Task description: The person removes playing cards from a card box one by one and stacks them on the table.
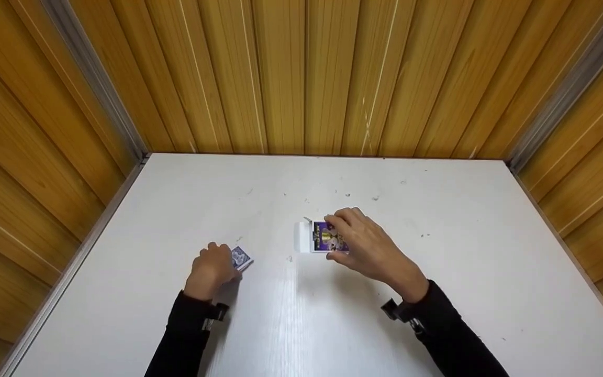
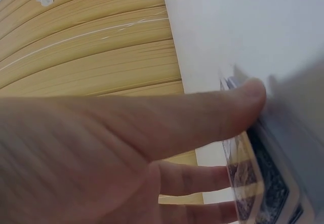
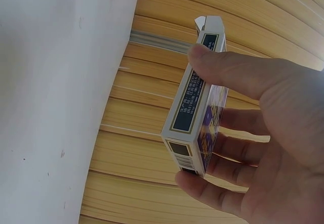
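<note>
**On the counter: box and deck, one per hand**

From above, we see our right hand (image 1: 367, 243) pinching the card box (image 1: 322, 236) on the counter (image 1: 437, 235) (flap open). Left wrist: left hand (image 2: 126, 148) grips the deck (image 2: 263, 183). Right wrist: thumb and fingers clamp the box edges, steadying it.

No legible print on card box (image 3: 195, 110)

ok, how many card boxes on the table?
1. The box sits mid-table with its flap open, gripped by the right hand. The left hand holds the cards, loose, no box. Nothing else shows on the table.
</note>
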A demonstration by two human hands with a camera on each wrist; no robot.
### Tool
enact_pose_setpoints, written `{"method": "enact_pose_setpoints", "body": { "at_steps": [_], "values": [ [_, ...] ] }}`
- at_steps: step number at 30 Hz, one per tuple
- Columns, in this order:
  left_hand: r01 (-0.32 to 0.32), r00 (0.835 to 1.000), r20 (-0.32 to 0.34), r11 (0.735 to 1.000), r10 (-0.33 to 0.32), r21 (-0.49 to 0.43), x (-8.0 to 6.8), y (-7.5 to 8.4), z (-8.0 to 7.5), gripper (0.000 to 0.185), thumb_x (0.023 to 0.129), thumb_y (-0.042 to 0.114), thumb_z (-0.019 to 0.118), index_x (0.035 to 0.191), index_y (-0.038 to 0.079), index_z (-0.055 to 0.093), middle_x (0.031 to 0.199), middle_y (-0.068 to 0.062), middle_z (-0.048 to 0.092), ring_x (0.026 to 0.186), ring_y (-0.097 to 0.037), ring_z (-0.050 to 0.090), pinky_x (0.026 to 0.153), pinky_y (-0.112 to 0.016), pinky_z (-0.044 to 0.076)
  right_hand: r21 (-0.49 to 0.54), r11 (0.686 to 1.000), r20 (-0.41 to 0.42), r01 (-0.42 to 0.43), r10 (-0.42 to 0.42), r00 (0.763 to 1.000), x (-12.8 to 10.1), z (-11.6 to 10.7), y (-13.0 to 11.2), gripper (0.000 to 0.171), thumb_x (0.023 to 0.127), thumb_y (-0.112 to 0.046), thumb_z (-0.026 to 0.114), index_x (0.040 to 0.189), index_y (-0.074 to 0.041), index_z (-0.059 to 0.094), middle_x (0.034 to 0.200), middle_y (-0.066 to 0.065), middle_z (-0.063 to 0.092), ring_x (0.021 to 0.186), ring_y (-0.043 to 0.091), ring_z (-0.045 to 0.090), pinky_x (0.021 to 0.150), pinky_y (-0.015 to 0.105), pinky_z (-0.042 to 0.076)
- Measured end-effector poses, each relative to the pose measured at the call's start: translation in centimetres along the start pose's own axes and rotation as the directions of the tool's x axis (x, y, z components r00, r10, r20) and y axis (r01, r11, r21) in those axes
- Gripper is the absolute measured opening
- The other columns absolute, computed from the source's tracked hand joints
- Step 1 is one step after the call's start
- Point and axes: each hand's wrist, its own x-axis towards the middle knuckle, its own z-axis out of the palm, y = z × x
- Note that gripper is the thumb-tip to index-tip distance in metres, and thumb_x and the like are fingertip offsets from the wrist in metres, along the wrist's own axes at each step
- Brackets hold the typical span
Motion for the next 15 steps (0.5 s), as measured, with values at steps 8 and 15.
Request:
{"method": "enact_pose_setpoints", "body": {
  "at_steps": [8,15],
  "values": [
    [0.025,1.000,-0.009,1.000,-0.025,-0.012,0.02,0.18,0.21,0.053,0.078,0.015,0.087,0.109,-0.016,0.057,0.099,-0.023,0.047,0.094,-0.035,0.049,0.081,-0.049,0.053,0.002,1.000,0.023,-0.011,0.011,1.000,0.04,0.03,-0.11,0.069,0.082,-0.029,0.090,0.137,-0.002,0.060,0.126,0.012,0.059,0.112,0.026,0.057,0.086,0.039,0.053],
    [-0.004,1.000,-0.027,1.000,0.003,-0.022,-0.22,0.21,0.25,0.048,0.079,0.011,0.086,0.106,-0.017,0.056,0.099,-0.025,0.049,0.096,-0.038,0.050,0.083,-0.052,0.053,0.004,1.000,0.008,0.013,-0.013,1.000,-0.10,0.16,-0.05,0.069,0.082,-0.028,0.090,0.137,-0.001,0.059,0.126,0.011,0.059,0.111,0.026,0.057,0.085,0.038,0.053]
  ]
}}
